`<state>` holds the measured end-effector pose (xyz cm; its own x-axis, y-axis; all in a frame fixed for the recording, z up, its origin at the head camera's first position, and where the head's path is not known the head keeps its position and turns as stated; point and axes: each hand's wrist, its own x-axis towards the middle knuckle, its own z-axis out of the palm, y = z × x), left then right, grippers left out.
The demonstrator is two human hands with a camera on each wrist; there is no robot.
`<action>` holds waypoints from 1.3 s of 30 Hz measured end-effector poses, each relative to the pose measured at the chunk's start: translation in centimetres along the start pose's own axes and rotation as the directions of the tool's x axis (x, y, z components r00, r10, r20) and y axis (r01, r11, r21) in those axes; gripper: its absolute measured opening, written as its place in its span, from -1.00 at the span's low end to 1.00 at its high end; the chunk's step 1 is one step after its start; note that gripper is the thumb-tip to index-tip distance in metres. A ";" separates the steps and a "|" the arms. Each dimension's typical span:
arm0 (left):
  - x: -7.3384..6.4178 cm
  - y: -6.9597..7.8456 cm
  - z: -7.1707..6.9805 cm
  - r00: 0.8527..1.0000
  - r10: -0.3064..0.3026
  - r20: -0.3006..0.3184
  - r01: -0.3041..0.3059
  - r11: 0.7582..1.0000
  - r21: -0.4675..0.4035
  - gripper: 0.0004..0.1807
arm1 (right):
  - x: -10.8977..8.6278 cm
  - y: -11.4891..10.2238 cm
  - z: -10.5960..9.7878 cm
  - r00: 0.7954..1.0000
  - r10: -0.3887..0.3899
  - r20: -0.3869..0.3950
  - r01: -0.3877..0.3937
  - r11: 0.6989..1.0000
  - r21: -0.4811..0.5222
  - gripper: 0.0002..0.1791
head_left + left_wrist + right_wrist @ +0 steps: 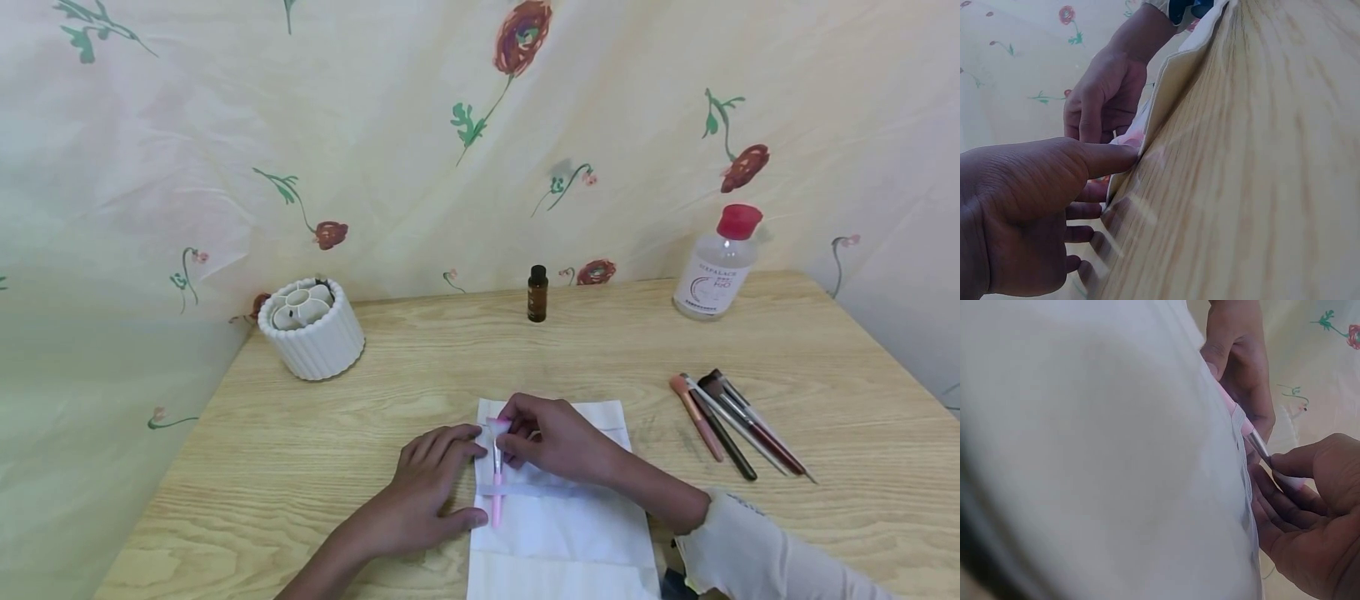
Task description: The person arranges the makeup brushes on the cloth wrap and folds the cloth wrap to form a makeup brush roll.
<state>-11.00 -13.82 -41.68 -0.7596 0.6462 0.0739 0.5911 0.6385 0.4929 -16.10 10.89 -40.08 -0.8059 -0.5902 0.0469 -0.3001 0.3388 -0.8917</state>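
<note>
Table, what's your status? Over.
Right hand pinching pink brush. Brush passes under strap on white cloth. Left hand at cloth edge. Nothing visibly in the way.

On the white label (708, 287) of the clear bottle (717, 265), the top line ended in PALACE, its first letters too blurred to be sure of. Below it stood H2O, beside a curved mark. The dark line at the foot was too small to read, as was the pale print on the little brown bottle (537, 295).
</note>
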 end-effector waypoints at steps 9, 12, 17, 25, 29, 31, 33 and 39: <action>0.0 0.0 0.0 1.000 0.002 -0.006 -0.002 1.000 0.010 -0.33 | 0.0 0.1 -0.1 1.000 -0.005 0.009 0.006 0.996 -0.093 -0.92; 0.0 0.0 0.0 1.000 0.001 -0.007 -0.001 1.000 0.008 -0.33 | -0.1 0.0 -0.1 1.000 -0.004 0.017 0.006 0.991 -0.131 -0.93; 0.0 0.0 0.0 1.000 0.002 -0.007 -0.002 1.000 0.005 -0.33 | -0.2 -0.1 -0.1 0.999 -0.027 0.035 0.033 0.982 -0.184 -0.92; 0.0 0.1 -0.1 1.000 0.002 -0.003 -0.002 1.000 0.006 -0.32 | -0.2 -0.2 0.1 0.995 -0.075 0.073 0.088 0.974 -0.209 -0.94; 0.0 0.1 -0.1 1.000 0.007 -0.007 -0.007 1.000 0.004 -0.32 | -0.2 -0.2 0.1 0.991 -0.085 0.103 0.104 0.974 -0.200 -0.96; 0.0 0.1 -0.1 1.000 0.007 -0.008 -0.007 1.000 0.003 -0.31 | -0.2 -0.2 0.2 0.988 -0.092 0.120 0.114 0.974 -0.194 -0.94; 0.0 0.1 -0.1 1.000 0.004 -0.006 -0.004 1.000 0.002 -0.30 | -0.3 -0.2 0.2 0.985 -0.101 0.138 0.126 0.973 -0.193 -0.91; 0.1 0.0 0.0 1.000 -0.001 0.000 0.001 1.000 0.002 -0.30 | -0.4 -0.1 0.3 0.977 -0.121 0.178 0.157 0.966 -0.204 -0.84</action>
<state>-11.05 -13.78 -41.65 -0.7602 0.6455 0.0735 0.5908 0.6398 0.4915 -15.64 10.88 -40.11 -0.6600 -0.7476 0.0736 -0.5205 0.3845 -0.7624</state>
